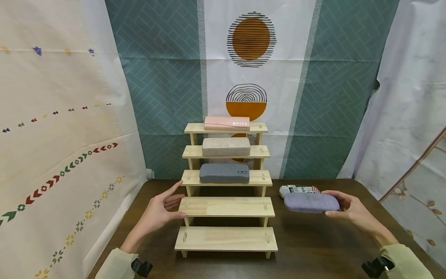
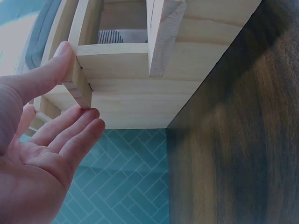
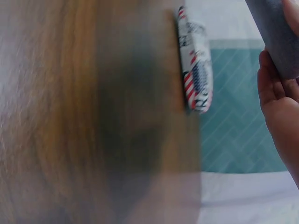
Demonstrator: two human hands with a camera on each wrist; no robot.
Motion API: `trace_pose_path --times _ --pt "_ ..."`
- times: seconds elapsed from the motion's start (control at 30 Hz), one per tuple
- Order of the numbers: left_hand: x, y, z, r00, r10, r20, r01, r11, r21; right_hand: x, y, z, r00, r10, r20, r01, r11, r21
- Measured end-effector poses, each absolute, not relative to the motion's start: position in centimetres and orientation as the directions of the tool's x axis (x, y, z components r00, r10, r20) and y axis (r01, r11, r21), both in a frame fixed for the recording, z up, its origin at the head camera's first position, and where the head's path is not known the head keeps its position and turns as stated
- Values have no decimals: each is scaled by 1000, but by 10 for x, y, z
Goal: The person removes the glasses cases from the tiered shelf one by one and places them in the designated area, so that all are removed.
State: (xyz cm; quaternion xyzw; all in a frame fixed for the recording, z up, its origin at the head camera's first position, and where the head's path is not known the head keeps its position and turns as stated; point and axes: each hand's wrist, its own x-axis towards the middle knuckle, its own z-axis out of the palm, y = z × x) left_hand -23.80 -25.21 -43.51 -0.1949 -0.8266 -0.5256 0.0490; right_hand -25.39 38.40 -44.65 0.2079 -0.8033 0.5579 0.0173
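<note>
Pale sleeves [image 1: 408, 264], dark table [image 1: 313, 244], lilac case [image 1: 306, 203] in right grip [image 1: 352, 212], cloth backdrop [image 1: 167, 89]

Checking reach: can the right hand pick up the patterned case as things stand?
Probably not: the right hand grips the lavender case, which overlaps the patterned case in the head view.

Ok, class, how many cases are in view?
5: on the stand, top down, pink case, beige case, grey case; in the right hand, purple case; behind that, on the table, patterned case.
</note>
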Motion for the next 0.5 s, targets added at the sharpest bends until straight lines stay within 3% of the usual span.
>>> trace_pose_path --times 0.5 --pt "-238 -252 -434 -922 262 286 371 380 847 -276 399 -481 -955 -264 135 -225 347 -911"
